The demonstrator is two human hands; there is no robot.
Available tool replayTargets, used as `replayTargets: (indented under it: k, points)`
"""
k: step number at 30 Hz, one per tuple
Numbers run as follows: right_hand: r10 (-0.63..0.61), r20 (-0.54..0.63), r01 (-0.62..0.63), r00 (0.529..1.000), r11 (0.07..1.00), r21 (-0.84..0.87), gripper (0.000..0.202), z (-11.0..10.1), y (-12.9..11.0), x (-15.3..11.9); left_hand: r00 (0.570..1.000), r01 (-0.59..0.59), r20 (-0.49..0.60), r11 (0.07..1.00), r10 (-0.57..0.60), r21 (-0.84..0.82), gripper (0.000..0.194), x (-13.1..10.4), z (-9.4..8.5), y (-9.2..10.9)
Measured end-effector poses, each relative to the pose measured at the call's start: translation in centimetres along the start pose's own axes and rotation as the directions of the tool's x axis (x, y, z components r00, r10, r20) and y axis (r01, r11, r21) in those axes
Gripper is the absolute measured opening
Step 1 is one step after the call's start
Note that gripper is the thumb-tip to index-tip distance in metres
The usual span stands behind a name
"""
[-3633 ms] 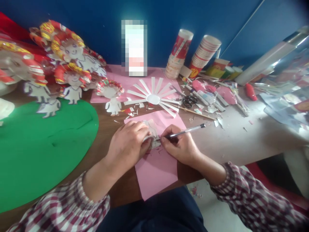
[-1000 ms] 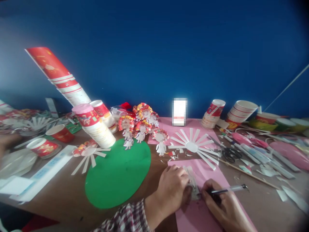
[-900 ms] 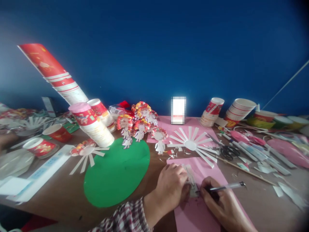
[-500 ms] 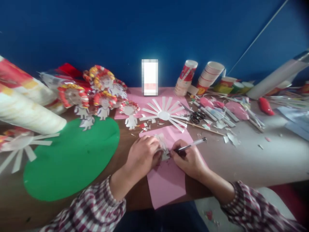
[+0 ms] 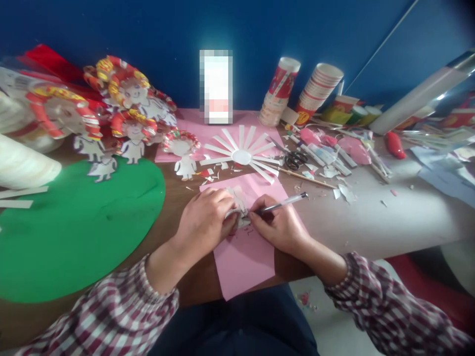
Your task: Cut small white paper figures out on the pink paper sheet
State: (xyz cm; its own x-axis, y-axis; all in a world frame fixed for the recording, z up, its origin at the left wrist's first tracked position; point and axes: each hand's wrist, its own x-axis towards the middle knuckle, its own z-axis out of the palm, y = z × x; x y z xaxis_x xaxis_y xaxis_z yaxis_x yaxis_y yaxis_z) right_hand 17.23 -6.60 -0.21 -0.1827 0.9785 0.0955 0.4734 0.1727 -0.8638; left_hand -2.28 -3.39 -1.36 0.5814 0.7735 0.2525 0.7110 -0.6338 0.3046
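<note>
My right hand (image 5: 276, 222) is closed round a pen (image 5: 285, 201), its tip low against a small white paper cutout (image 5: 241, 200). My left hand (image 5: 210, 217) holds that cutout down, its fingers bent over the left side. Beneath both lies a pink sheet (image 5: 245, 269) with some dark pen marks just below the cutout. Behind my hands sits a white disc with paper strips (image 5: 241, 157) fanning outward. Left of it stands a small paper figure (image 5: 185, 167) with a twisted coloured ring above.
A green oval sheet (image 5: 81, 237) covers the left. Paper dolls with red and yellow rings (image 5: 133, 141) stand behind it. Black scissors (image 5: 296, 159), a thin stick (image 5: 306, 178), markers (image 5: 326, 155) and scraps lie right. Stacked cups (image 5: 319, 86) stand behind.
The view has shifted, so the table items appear higher and further left. My hands stay at the cutout, with the pen still in my right hand.
</note>
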Motion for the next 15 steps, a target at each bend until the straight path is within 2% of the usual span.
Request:
replayTargets:
  k: [6, 15]
  points:
    - [-0.043, -0.005, 0.043, 0.999, 0.999, -0.022, 0.006, 0.08, 0.17, 0.0, 1.0, 0.005, 0.004, 1.0, -0.005, -0.011, 0.015, -0.06, 0.14, -0.13]
    - [-0.042, -0.004, 0.042, 0.999, 0.998, -0.038, 0.007, 0.15, 0.31, 0.03, 0.999, 0.014, 0.03, 1.0, -0.014, -0.005, 0.014, 0.07, -0.07, -0.05]
